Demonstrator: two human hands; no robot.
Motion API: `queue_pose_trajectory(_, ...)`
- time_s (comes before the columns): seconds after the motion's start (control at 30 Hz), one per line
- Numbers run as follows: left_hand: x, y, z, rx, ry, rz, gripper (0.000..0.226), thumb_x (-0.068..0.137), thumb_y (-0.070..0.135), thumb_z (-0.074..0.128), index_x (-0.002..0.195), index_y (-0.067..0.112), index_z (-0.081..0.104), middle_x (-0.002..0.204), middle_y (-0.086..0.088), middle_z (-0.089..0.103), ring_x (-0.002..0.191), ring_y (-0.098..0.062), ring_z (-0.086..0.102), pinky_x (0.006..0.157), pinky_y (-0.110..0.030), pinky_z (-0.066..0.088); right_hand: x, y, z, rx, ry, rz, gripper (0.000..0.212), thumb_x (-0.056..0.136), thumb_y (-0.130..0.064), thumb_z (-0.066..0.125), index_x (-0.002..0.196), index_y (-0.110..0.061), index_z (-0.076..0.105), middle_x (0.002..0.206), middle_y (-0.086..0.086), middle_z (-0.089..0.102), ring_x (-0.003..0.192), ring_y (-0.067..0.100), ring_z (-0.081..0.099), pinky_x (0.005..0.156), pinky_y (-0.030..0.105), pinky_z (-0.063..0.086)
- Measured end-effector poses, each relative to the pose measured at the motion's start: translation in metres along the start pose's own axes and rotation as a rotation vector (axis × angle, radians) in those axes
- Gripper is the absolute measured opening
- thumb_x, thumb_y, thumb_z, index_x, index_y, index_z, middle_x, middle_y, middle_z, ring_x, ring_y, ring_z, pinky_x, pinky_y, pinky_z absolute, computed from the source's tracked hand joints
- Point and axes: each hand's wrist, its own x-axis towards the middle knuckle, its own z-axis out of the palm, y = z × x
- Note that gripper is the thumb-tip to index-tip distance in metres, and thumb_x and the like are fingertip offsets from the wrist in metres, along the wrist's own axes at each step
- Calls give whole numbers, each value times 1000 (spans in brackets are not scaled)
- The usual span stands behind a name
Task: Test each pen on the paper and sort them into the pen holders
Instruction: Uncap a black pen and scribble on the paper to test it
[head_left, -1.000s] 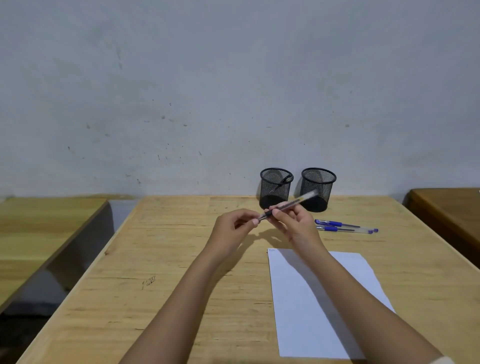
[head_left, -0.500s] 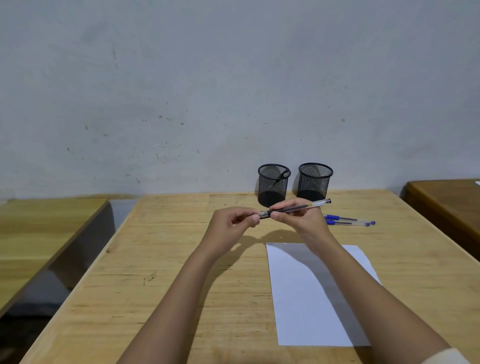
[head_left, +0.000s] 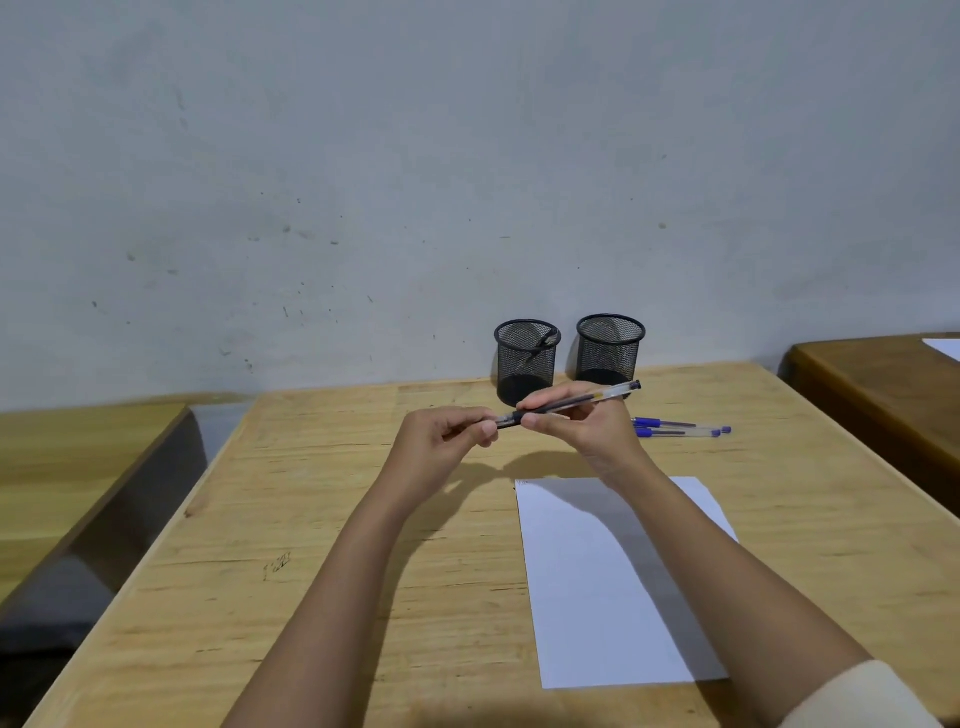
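The right hand (head_left: 582, 434) is gripping a pen (head_left: 576, 401) by its clear barrel, fingers curled round it, and the left hand (head_left: 441, 441) is pinching the pen's dark end (I cannot tell whether a cap is seated there). The pen is hanging nearly level above the table (head_left: 311, 519), between the paper (head_left: 613, 587) and two holders (head_left: 526, 364). Two blue pens (head_left: 675, 428) are lying side by side just right of the right hand, and something dark is leaning inside the left holder.
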Motion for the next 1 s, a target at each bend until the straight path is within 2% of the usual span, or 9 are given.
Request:
queue_pose_trajectory(0.07,-8,-12,-34,-55,186,-80,13,87,13,60,90,12,73,67,14,70,73,-6,64,69,-13,51,2,-4,-33,67,201,-18,18,70,7,71,76,-10,72,69,-10,73,67,2,65,62,13,49)
queue_pose_trajectory(0.13,-24,-28,-80,6,385,-145,21,88,14,59,105,6,69,75,7,71,69,5,65,66,-3,46,-1,-11,-77,200,400,-24,14,60,-13,80,73,-16,73,70,-8,74,70,5,67,70,16,52)
queue_pose_trajectory(0.17,-29,-33,-93,44,417,-168,21,88,13,60,107,6,68,77,4,71,67,8,65,66,-1,45,-4,-15,-88,243,424,-11,18,53,-20,82,70,-18,74,71,-6,74,71,7,67,75,18,53)
queue_pose_trajectory(0.3,-17,-42,-58,113,266,-235,14,84,15,66,96,12,72,75,13,71,73,2,63,68,-9,45,0,7,-55,144,391,91,17,67,-3,77,71,-18,72,66,-6,71,65,7,62,63,15,49)
queue_pose_trajectory(0.4,-10,-48,-19,119,190,-217,10,83,13,68,85,22,71,85,11,69,80,0,61,71,-13,43,-9,26,-25,142,409,215,18,68,2,76,74,-13,68,73,3,70,70,13,64,67,19,51)
queue_pose_trajectory(0.6,-9,-61,1,376,117,-126,16,84,16,67,99,11,72,96,0,64,91,-11,58,73,-7,39,-19,35,-14,211,435,356,13,74,4,71,79,-4,63,81,11,67,78,17,66,71,15,54)
queue_pose_trajectory(0.73,-6,-61,4,423,98,-115,18,86,17,64,102,10,71,96,0,57,89,-11,54,74,-8,40,-24,26,-4,198,358,362,18,77,5,67,95,8,66,81,9,68,70,7,66,61,11,50)
queue_pose_trajectory(0.87,-4,-60,4,458,63,-140,25,88,19,61,110,8,68,101,-1,57,94,-12,55,83,-19,40,-24,24,6,91,329,369,22,74,7,70,95,10,67,82,8,67,58,-5,63,53,8,46)
queue_pose_trajectory(1.0,-8,-49,4,499,74,-116,36,91,21,57,123,6,58,116,-3,55,102,-10,49,87,-17,33,-20,23,13,53,340,414,17,72,3,73,88,4,66,78,9,67,64,5,64,53,9,47)
